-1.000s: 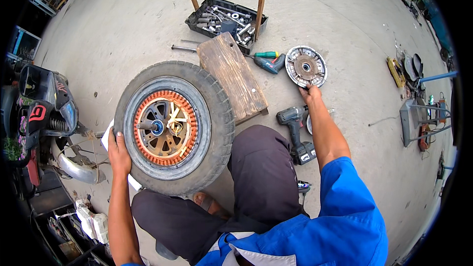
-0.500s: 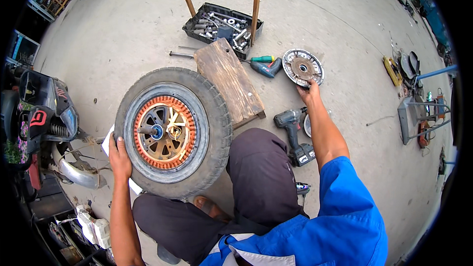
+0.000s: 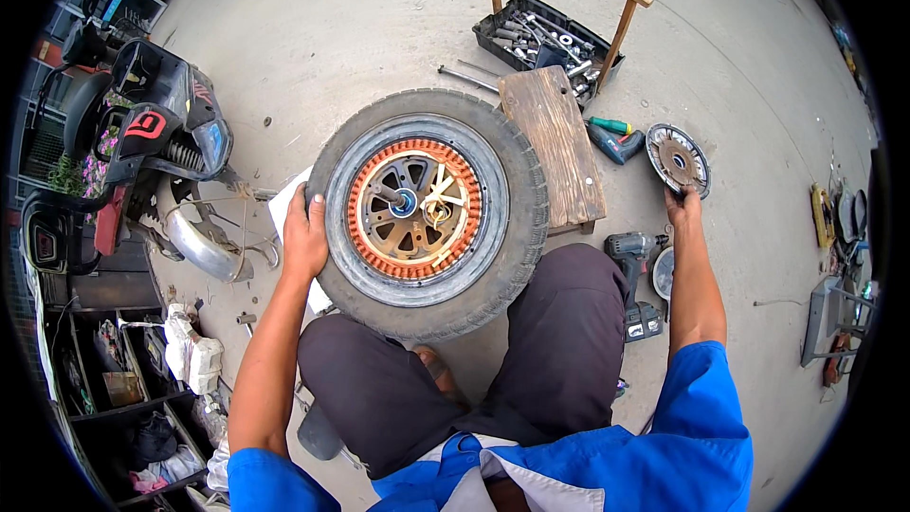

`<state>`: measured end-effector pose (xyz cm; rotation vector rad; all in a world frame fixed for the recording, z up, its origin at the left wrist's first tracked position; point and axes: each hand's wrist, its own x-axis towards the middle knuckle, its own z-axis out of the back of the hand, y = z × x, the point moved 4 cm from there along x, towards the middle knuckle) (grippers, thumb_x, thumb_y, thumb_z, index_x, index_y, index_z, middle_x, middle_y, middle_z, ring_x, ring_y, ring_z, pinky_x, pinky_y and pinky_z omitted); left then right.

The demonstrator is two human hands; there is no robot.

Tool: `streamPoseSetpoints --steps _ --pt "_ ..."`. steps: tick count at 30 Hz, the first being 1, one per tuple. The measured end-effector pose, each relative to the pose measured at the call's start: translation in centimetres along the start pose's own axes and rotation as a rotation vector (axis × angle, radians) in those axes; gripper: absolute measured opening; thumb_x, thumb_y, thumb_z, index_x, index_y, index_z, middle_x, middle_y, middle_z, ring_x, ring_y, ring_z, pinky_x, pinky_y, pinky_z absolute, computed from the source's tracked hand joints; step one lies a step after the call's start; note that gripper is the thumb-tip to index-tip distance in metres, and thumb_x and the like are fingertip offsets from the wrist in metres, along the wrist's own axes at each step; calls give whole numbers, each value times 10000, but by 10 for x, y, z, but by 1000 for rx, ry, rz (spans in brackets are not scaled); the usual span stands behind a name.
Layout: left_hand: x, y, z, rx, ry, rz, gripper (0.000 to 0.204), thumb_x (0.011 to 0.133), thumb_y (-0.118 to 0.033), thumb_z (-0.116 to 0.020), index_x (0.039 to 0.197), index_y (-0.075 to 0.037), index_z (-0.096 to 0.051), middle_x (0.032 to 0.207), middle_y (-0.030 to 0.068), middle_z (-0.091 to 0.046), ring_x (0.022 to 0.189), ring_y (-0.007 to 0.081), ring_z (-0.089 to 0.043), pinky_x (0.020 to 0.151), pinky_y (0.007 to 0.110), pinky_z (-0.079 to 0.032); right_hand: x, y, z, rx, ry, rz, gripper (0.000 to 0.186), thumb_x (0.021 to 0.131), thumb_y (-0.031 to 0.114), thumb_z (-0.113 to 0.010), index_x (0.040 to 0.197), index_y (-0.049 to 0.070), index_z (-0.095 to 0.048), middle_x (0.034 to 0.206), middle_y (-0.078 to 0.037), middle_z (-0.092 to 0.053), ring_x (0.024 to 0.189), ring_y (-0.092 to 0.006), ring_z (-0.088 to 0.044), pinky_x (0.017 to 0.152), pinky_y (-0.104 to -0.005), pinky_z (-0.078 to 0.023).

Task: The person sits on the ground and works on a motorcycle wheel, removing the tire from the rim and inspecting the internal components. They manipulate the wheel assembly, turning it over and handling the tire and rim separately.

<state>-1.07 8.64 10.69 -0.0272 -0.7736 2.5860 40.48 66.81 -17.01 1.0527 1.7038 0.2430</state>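
Observation:
A wheel with a black tyre (image 3: 519, 213) stands tilted before my knees, its open hub facing up at me. Inside the hub sits a ring of orange-red motor windings (image 3: 464, 175), with pale wires and an axle at its centre. My left hand (image 3: 305, 239) grips the tyre's left edge, thumb on the near face and fingers partly hidden behind. Out to the right, my right hand (image 3: 684, 204) is closed on the near rim of a round metal motor cover (image 3: 675, 159), which is tilted and rusty brown in the middle.
A wooden stool (image 3: 552, 147) stands behind the wheel, near a black tool tray (image 3: 512, 43) full of sockets. A green-handled screwdriver (image 3: 609, 125), power tool (image 3: 616, 144) and cordless drill (image 3: 630, 275) lie right. A partly stripped scooter (image 3: 175, 133) and compartmented shelf (image 3: 114, 408) stand left.
The view has swung left, shifting the scene rightward in the picture. The motor cover has tilted more and come slightly nearer in my right hand. My left hand keeps its hold on the tyre.

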Motion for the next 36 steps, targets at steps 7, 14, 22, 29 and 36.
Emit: streamPoseSetpoints --steps 7,14,22,29,36 --pt "-2 2 0 33 -16 -21 577 1029 -357 -451 1397 86 -440 1357 302 -521 1270 423 -500 1090 432 -369 -45 27 12 -13 152 53 333 880 -4 -443 1200 -24 -533 1191 -187 -631 1096 -345 -631 1009 -537 -517" --pt "5 18 -5 41 -11 -60 577 1036 -356 -430 1404 88 -433 1383 302 -498 1289 421 -480 1102 440 -357 -179 70 -25 -93 417 160 328 837 -20 -503 1149 -120 -521 1146 -233 -630 1042 -345 -655 979 -522 -539" --pt "2 -19 19 11 -156 -182 483 1009 -253 -488 1348 91 -490 1338 303 -516 1248 421 -507 1078 448 -378 -348 82 -79 -187 784 219 268 853 -8 -509 1075 -148 -562 1019 -211 -682 872 -265 -718 815 -411 -627" --pt "-83 -159 18 -1127 302 -199 335 1039 -247 -502 1206 21 -614 1095 122 -682 983 226 -679 872 355 -548 -446 50 -89 -199 1007 140 291 853 -5 -541 1111 -140 -557 1025 -205 -688 870 -256 -715 825 -423 -606" --pt "-129 -190 2 -2005 818 171 616 999 -506 -418 1427 -66 -467 1436 134 -513 1298 309 -507 1105 484 -411 -516 -14 -93 -225 1189 -30 324 863 -5 -542 1167 -117 -558 1064 -178 -687 899 -233 -705 825 -394 -593"
